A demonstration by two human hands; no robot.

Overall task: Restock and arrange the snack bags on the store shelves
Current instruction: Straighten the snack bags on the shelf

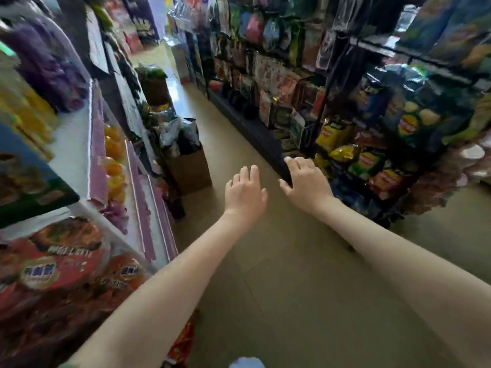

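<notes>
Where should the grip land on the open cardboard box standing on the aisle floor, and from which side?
Take the cardboard box by its top rim, probably one hand on each side wall, coming down from above. It stands upright and open, with bags sticking out the top, so tilting risks a spill. Both the left hand and right hand look empty.

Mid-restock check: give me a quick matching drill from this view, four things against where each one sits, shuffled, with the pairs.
Things:
1. cardboard box
2. yellow chip bags
3. red snack bags
4. right hand

Places:
A. lower shelf on the left, nearest the camera
B. on the aisle floor by the left shelving, with bags sticking out of it
C. empty and open, stretched out over the floor towards the right-hand shelving
D. rack on the right side of the aisle

Pairs: 1-B, 2-D, 3-A, 4-C
</notes>
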